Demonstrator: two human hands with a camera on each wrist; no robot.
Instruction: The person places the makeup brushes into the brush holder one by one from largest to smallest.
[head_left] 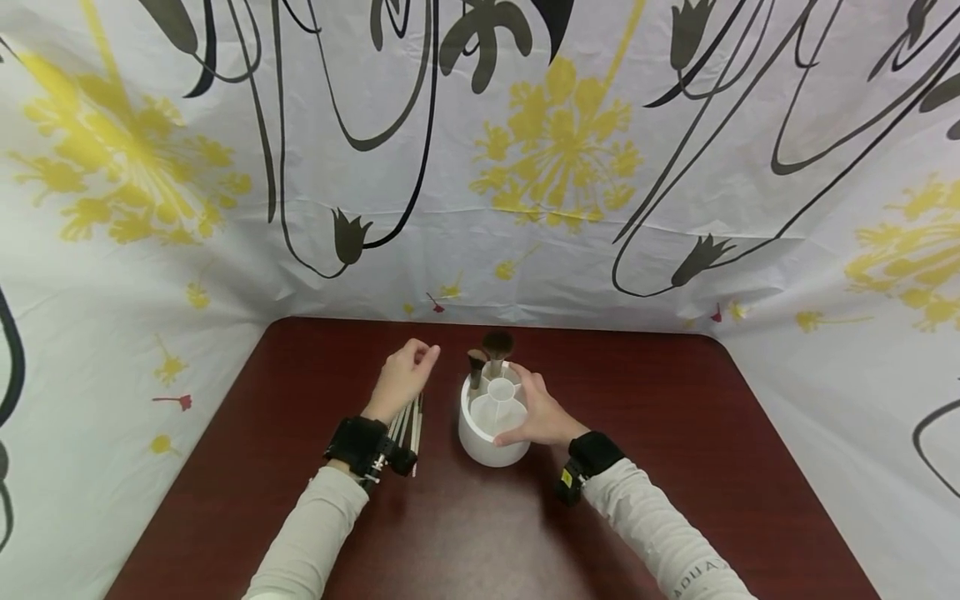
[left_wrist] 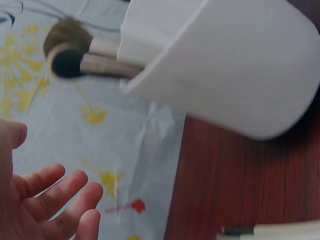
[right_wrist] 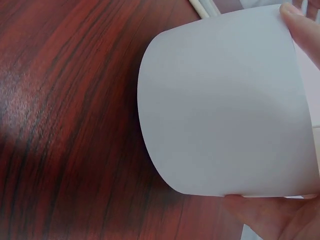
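A round white brush holder (head_left: 491, 417) with compartments stands on the dark red wooden table (head_left: 660, 392). Two makeup brushes (head_left: 487, 354) stand in its far side, bristles up. My right hand (head_left: 536, 412) grips the holder's right wall, thumb low and fingers on the rim; the right wrist view shows the holder's wall (right_wrist: 225, 115) filling the frame. My left hand (head_left: 405, 375) hovers left of the holder with relaxed fingers (left_wrist: 55, 200), holding nothing. Several white-handled brushes (head_left: 408, 425) lie on the table under that wrist. The left wrist view shows the holder (left_wrist: 235, 65) and brush heads (left_wrist: 67, 47).
A white cloth (head_left: 525, 167) printed with yellow flowers and black lines surrounds the table at the back and both sides. Bare wood stretches right of the holder and along the front edge.
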